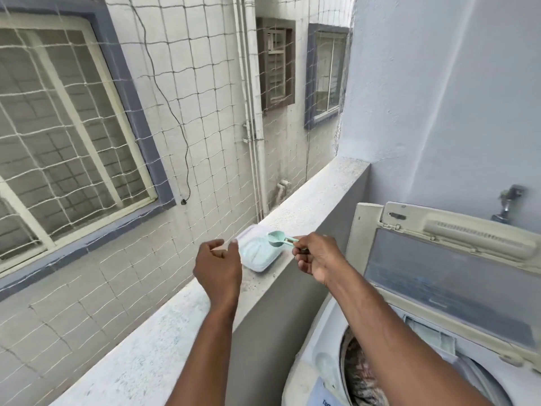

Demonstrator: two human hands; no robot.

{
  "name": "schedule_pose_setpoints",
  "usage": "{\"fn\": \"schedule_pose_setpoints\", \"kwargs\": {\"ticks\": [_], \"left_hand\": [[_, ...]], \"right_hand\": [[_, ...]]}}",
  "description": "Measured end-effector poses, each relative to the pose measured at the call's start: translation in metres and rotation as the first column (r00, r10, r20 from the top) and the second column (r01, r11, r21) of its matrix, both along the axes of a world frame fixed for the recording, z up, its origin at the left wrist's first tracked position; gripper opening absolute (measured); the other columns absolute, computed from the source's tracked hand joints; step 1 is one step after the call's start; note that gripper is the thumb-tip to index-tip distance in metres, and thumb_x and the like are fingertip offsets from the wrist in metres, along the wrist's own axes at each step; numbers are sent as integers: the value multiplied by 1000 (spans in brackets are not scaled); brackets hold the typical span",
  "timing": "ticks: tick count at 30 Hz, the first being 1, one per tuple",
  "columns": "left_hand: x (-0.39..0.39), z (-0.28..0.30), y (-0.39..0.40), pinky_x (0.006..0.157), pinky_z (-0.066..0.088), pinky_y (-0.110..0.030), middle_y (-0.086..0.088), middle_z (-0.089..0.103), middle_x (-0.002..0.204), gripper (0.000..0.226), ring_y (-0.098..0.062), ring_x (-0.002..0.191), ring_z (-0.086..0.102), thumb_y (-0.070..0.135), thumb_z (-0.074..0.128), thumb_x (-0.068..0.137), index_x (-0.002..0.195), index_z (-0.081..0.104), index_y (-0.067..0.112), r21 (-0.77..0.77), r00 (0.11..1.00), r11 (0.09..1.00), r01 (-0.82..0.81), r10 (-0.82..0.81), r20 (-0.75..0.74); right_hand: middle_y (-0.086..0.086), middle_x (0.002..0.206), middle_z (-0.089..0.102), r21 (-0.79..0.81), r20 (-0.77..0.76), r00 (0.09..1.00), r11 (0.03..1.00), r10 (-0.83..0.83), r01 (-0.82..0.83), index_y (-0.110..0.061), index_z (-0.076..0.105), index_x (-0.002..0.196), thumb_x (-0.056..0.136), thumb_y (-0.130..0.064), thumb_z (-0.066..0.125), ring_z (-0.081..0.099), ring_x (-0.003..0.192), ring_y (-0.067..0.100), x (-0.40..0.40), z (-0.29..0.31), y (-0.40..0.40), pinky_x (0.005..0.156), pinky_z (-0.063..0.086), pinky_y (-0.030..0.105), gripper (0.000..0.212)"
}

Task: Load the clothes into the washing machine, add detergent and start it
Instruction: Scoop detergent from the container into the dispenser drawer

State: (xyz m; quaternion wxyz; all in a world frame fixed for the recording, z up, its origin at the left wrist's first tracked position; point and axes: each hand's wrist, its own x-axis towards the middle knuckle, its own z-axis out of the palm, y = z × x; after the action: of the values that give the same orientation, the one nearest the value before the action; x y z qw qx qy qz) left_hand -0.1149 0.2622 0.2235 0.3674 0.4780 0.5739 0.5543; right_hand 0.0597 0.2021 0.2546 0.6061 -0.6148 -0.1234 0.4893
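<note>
Pinching the scoop (pixel 280 240) by its handle, the right hand (pixel 317 257) holds its bowl over the detergent tub (pixel 259 254) on the ledge (pixel 307 197). The left hand (pixel 218 266), loosely curled and empty, hovers just left of the tub. The washer (pixel 322 356), lid (pixel 448 276) raised, clothes (pixel 358 373) inside, lies down to the right, nearer the right arm.

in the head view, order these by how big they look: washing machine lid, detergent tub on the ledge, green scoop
1. Raised cream washing machine lid with its tinted window, largest.
2. White plastic detergent tub on the concrete ledge.
3. Small mint-green plastic scoop, pinched by the right hand.
</note>
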Motion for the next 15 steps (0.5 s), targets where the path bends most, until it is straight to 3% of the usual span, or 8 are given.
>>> {"fn": "schedule_pose_setpoints", "kwargs": {"ticks": [2,5,6,11,15], "left_hand": [[12,11,-6,75,64,-50,0,72,74,18,-26,69,74,33,76,85,98,65,27,10,998,999,44,-44,47],[44,21,-23,54,59,-27,-11,73,91,21,-27,72,74,22,76,90,109,68,16,-2,976,988,155,-153,157],[53,22,-27,54,57,-25,-12,72,94,24,-23,72,73,20,76,91,112,68,14,-8,963,982,190,-185,197],[116,5,-63,78,63,-41,-8,70,96,27,-1,56,70,18,76,92,116,65,12,-69,889,917,393,-359,285],[156,-14,-88,76,62,-39,-16,68,107,27,-17,77,70,12,74,93,116,62,8,-116,839,868,482,-419,348]], "right_hand": [[7,51,60,16,-7,999,999,-38,38,5,69,104,88,6,54,49,40,13,9,-1,-7,38,41,19,22],[7,53,59,30,2,996,996,-89,89,3,71,103,87,6,54,49,40,14,26,1,-27,38,41,19,23],[7,52,58,27,-2,995,994,-102,102,3,71,102,87,6,54,49,40,14,29,1,-32,38,40,19,23],[7,50,57,41,-14,973,973,-229,229,1,71,94,88,7,53,48,39,14,69,2,-80,38,40,18,19],[8,50,57,33,-13,948,948,-317,318,1,71,93,87,8,52,46,40,15,96,-5,-116,38,39,18,21]]}}
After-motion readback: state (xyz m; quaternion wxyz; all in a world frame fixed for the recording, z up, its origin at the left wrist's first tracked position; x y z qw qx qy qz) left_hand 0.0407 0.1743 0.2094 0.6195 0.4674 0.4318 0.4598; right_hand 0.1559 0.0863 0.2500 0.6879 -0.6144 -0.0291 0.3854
